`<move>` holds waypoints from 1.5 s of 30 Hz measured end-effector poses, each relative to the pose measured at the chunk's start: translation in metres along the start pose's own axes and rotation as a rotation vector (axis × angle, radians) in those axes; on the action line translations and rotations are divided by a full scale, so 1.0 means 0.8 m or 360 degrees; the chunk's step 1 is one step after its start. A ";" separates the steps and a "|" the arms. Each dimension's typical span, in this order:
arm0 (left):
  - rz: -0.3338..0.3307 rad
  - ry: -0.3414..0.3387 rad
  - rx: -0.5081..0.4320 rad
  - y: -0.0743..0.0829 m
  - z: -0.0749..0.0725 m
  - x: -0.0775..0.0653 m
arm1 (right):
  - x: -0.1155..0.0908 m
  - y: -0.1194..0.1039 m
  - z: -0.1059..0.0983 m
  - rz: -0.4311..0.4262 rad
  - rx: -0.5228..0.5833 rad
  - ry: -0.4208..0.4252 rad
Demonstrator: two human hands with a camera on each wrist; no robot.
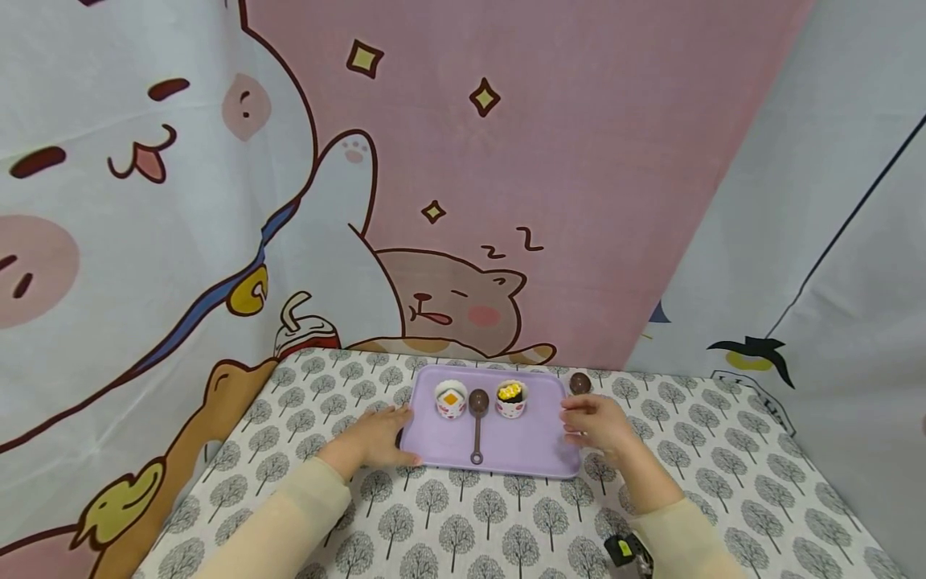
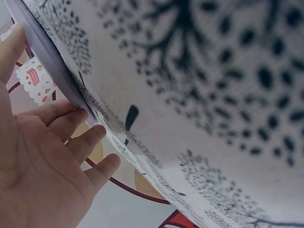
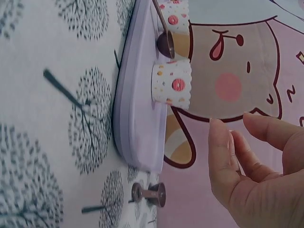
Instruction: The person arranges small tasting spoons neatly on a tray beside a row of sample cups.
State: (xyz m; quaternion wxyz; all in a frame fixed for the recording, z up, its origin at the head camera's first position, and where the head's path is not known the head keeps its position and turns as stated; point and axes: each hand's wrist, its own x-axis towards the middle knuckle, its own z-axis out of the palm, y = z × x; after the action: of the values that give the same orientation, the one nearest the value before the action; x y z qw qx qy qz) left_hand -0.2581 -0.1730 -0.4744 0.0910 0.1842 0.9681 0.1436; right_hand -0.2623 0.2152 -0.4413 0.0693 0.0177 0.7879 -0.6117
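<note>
A lilac tray (image 1: 531,446) lies on the table. On it stand two patterned paper cups, the left cup (image 1: 451,410) holding something white with an orange square, the right cup (image 1: 510,408) something black topped with yellow bits. Between them lies a brown spoon (image 1: 477,418). My left hand (image 1: 376,437) rests at the tray's left edge, its spread fingers right at the rim in the left wrist view. Beside the right edge, my right hand (image 1: 599,422) hovers with fingers loosely bent and nothing between them. A second brown spoon (image 3: 149,194) lies just past the tray's right end, its handle hidden by that hand in the head view.
A tree-print cloth (image 1: 488,511) covers the table. Near my right sleeve lies a small black object with a yellow-green patch (image 1: 622,550). Cartoon-printed fabric (image 1: 579,201) hangs behind the table and along its sides.
</note>
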 end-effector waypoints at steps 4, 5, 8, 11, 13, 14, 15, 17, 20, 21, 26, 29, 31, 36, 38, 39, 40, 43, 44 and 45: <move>0.0003 -0.0001 -0.0006 -0.001 0.001 0.001 | 0.005 0.002 -0.011 -0.0028 -0.0023 0.0020; 0.0003 -0.0002 -0.0008 -0.001 0.001 0.001 | 0.006 0.003 -0.014 -0.0035 -0.0036 0.0024; 0.0003 -0.0006 -0.0008 -0.002 0.001 0.001 | 0.010 0.005 -0.021 -0.0040 -0.0053 0.0036; -0.0002 -0.0009 -0.0014 -0.002 0.001 0.001 | 0.015 0.009 -0.026 -0.0028 -0.0070 0.0049; -0.0002 -0.0011 -0.0014 -0.003 0.001 0.000 | 0.019 0.012 -0.029 -0.0022 -0.0058 0.0057; -0.0001 -0.0013 -0.0016 -0.003 0.001 0.000 | 0.020 0.014 -0.030 -0.0018 -0.0061 0.0061; 0.0000 -0.0013 -0.0016 -0.003 0.001 0.000 | 0.022 0.016 -0.031 -0.0015 -0.0065 0.0064; 0.0002 -0.0013 -0.0018 -0.003 0.001 0.001 | 0.026 0.020 -0.035 -0.0013 -0.0055 0.0067; 0.0005 -0.0013 -0.0018 -0.003 0.000 0.001 | 0.034 0.027 -0.040 -0.0010 -0.0037 0.0075; 0.0006 -0.0012 -0.0017 -0.003 0.000 0.001 | 0.036 0.029 -0.042 -0.0011 -0.0028 0.0072; 0.0021 -0.0004 -0.0014 -0.004 0.000 0.001 | 0.047 0.037 -0.048 0.0005 -0.0044 0.0094; 0.0024 0.0001 -0.0020 -0.004 0.001 0.001 | 0.052 0.041 -0.050 0.0018 -0.0060 0.0112; 0.0024 -0.0002 -0.0018 -0.004 0.001 0.000 | 0.055 0.042 -0.051 0.0020 -0.0074 0.0116; 0.0020 -0.0007 -0.0007 -0.005 0.001 0.001 | 0.061 0.044 -0.053 0.0028 -0.0111 0.0146; 0.0016 -0.0005 -0.0002 -0.005 0.001 0.001 | 0.064 0.044 -0.053 0.0040 -0.0134 0.0160; 0.0016 -0.0002 -0.0003 -0.005 0.001 0.001 | 0.065 0.044 -0.053 0.0045 -0.0142 0.0161; 0.0012 -0.0004 0.0000 -0.005 0.001 0.001 | 0.066 0.044 -0.053 0.0053 -0.0152 0.0163; 0.0009 -0.0002 0.0001 -0.005 0.002 0.001 | 0.070 0.045 -0.052 0.0082 -0.0169 0.0177; 0.0010 0.0000 0.0001 -0.005 0.002 0.002 | 0.072 0.046 -0.052 0.0088 -0.0162 0.0177; 0.0012 0.0002 -0.0003 -0.005 0.002 0.002 | 0.073 0.046 -0.052 0.0096 -0.0152 0.0182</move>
State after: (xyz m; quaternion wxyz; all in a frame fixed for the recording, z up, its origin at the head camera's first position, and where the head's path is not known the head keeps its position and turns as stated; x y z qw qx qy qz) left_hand -0.2603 -0.1758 -0.4774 0.0900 0.1876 0.9673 0.1449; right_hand -0.3199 0.2617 -0.4743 0.0432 0.0730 0.8178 -0.5692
